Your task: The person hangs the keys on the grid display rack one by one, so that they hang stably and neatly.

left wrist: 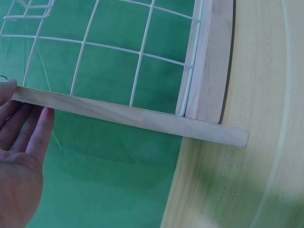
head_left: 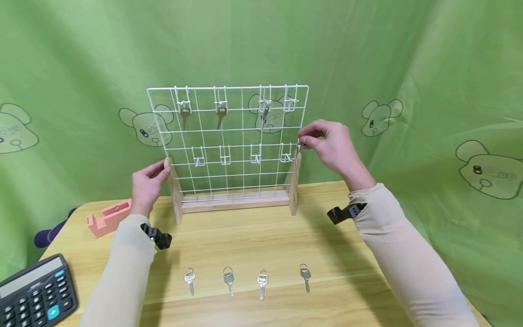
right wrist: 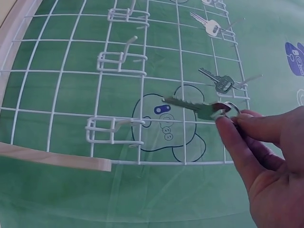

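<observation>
My right hand [head_left: 333, 145] pinches a key [right wrist: 204, 110] by its ring, close to the right side of a white wire grid rack [head_left: 242, 129]. In the right wrist view the key's blade points left across the grid. My left hand [head_left: 148, 184] holds the top of the rack's left wooden upright [left wrist: 118, 113], thumb on one side and fingers on the other. Three hooks of the upper row carry keys, among them a left key [head_left: 185, 116] and a second key [head_left: 221, 116]. The upper right hook [head_left: 290, 105] and the lower hooks [head_left: 255, 157] hold none.
Several keys lie in a row on the wooden table [head_left: 229, 240], one key [head_left: 263, 284] near its middle. A pink holder [head_left: 108, 220] stands left of the rack, with a calculator [head_left: 38, 290] at the near left. A green curtain [head_left: 351, 54] hangs behind.
</observation>
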Action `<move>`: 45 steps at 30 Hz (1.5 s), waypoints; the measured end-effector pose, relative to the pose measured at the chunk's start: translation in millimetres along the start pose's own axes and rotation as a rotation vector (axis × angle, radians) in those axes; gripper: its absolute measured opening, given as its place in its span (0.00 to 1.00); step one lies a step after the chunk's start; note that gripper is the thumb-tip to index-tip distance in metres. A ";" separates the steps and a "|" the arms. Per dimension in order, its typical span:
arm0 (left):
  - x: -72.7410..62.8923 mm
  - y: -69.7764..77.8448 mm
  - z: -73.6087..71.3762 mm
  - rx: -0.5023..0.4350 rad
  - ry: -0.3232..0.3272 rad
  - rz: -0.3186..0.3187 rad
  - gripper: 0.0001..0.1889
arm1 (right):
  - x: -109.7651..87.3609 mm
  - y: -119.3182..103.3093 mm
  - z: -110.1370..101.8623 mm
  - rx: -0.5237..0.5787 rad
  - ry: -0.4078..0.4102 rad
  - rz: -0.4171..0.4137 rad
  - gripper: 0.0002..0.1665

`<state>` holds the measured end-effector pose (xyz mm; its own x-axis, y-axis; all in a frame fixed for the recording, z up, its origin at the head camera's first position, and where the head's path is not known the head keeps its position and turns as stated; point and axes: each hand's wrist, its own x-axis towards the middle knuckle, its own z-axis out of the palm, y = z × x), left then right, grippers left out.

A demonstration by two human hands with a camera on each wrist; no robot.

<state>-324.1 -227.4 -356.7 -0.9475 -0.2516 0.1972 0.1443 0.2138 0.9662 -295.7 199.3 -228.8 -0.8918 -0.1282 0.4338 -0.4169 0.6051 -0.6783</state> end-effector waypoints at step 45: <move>-0.8 0.4 0.9 0.019 -0.006 0.008 0.25 | 37.4 -22.6 5.2 0.385 0.384 -0.108 0.10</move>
<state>-323.6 -226.3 -356.6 -0.9480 -0.2446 0.2035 0.1460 0.2337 0.9613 -320.5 176.8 -200.3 -0.7427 0.1659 0.6488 -0.6005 0.2638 -0.7549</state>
